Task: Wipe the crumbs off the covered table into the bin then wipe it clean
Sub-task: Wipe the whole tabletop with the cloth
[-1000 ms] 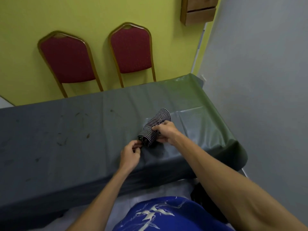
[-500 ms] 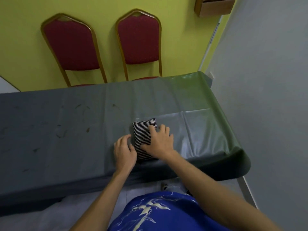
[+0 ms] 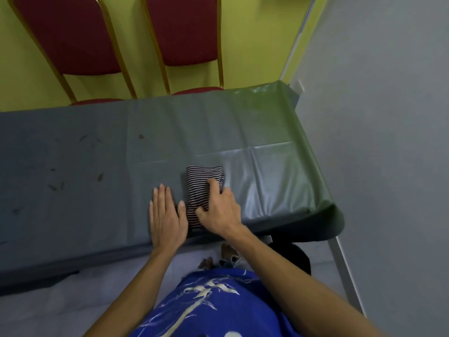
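Note:
A folded black-and-white striped cloth (image 3: 199,186) lies flat on the grey-green covered table (image 3: 272,166), near its front edge. My right hand (image 3: 220,209) grips the cloth's right side, fingers curled over it and thumb pressed on the stripes. Just left of the cloth, my left hand (image 3: 166,215) rests flat on the cover, fingers straight, thumb touching the cloth's edge. Several dark crumbs (image 3: 99,177) are scattered over the left half of the table. No bin is clearly visible.
Two red chairs (image 3: 192,32) with gold frames stand behind the table against the yellow wall. A grey wall (image 3: 388,142) runs close along the table's right end. A dark object (image 3: 298,257) sits on the floor under the table's right corner.
The cloth went from a raised roll held by both hands to lying flat on the cover. My left hand let go and flattened beside it; my right hand's fingers curled over it.

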Tool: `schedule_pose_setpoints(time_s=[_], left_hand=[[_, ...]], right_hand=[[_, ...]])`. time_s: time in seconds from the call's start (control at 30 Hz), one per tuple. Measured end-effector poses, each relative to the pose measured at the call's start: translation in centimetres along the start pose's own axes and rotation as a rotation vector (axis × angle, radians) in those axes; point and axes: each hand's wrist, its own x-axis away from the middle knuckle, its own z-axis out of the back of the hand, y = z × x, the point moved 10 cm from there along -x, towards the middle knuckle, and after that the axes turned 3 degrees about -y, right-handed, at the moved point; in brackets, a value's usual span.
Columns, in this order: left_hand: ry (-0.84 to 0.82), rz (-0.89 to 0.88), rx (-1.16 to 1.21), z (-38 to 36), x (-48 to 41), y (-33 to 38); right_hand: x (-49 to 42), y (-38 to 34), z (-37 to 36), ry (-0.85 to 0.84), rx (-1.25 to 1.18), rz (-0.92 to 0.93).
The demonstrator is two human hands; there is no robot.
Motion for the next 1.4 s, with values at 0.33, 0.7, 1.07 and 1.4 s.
schedule_pose_setpoints(time_s=[0.33,0.7,1.07,1.4], left_hand=[[-0.086,0.077,-0.027,-0.4,-0.2,0.8],[-0.221,-0.295,-0.045,-5.2,2.6,10.5],[-0.138,-0.069,-0.071,-3.1,3.0,5.7],[0.009,0.097,-0.008,-0.8,2.8,3.7]], right_hand=[[8.6,22.2,13.6,0.454,-0.178,-0.538],[3.5,4.1,5.2,0.066,-0.092,0.08],[3.3,18.2,12.6,0.253,-0.159,-0.24],[0.3,2.7,7.8,0.067,-0.271,0.156]])
